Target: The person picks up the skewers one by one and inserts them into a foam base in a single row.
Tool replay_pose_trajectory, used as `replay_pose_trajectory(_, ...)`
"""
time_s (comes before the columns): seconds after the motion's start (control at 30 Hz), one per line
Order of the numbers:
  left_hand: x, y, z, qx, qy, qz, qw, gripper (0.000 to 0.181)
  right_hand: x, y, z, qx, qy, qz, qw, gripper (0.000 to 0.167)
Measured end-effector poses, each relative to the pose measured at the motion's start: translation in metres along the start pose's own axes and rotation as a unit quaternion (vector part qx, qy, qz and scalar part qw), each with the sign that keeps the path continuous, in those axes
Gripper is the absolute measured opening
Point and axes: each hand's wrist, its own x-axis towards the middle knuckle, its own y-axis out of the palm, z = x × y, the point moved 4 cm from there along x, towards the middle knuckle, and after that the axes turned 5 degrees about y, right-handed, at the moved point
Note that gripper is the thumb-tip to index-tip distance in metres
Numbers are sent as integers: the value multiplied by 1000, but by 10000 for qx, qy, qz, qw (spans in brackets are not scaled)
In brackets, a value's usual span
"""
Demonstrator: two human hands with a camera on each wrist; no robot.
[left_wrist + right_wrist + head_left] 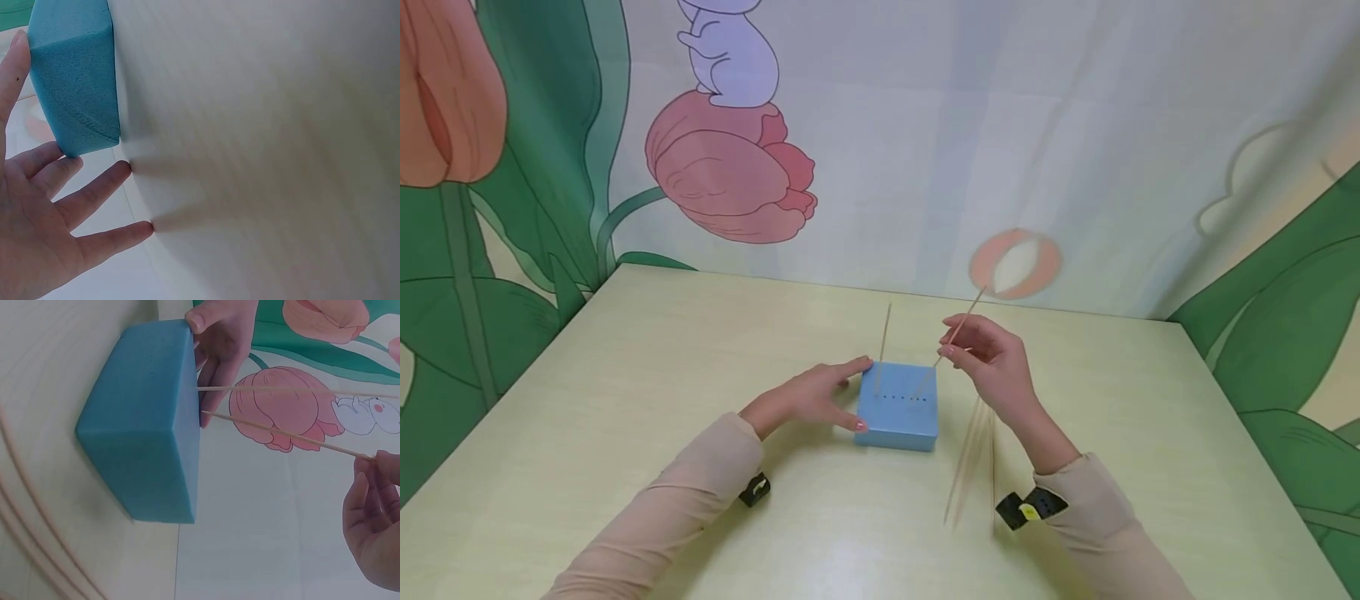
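A blue block with a row of small holes in its top rests on the table. One thin stick stands upright near the row's left end. My left hand touches the block's left side with thumb and index finger, the other fingers spread straight in the left wrist view. Between thumb and fingertips, my right hand pinches another stick that slants down to the block's top. Its lower tip is at or just off the surface; whether it sits in a hole, I cannot tell.
Several loose sticks lie on the table to the right of the block, below my right hand. A curtain printed with tulips and a rabbit hangs behind the table's far edge.
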Motion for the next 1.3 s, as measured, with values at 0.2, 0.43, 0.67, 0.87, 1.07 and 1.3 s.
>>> replay_pose_trajectory(0.2, -1, -1, 1, 44, 38, -7, 10000, 95, 7, 10, 7, -7, -371, -46, 9993, 33)
replay_pose_trajectory(0.43, -2, -3, -1, 18, 2, -14, 10000, 95, 14, 23, 11, -117, -540, -54, 9985, 24)
replay_pose_trajectory(0.67, -1, 0, 2, -147, -72, 73, 9998, 93, 11, 35, 24, -435, -342, 40, 9985, 19)
replay_pose_trajectory(0.87, -1, 0, 3, -70, -101, 57, 9999, 93, 13, 45, 22, -552, -433, 203, 9973, 18)
replay_pose_trajectory(1.07, 0, 0, 3, -68, -124, 64, 9999, 93, 18, 48, 7, -563, -567, 272, 9964, 19)
replay_pose_trajectory(1.3, -2, 0, 1, -67, -86, 71, 9999, 93, 18, 50, 5, -611, -787, 305, 9946, 17)
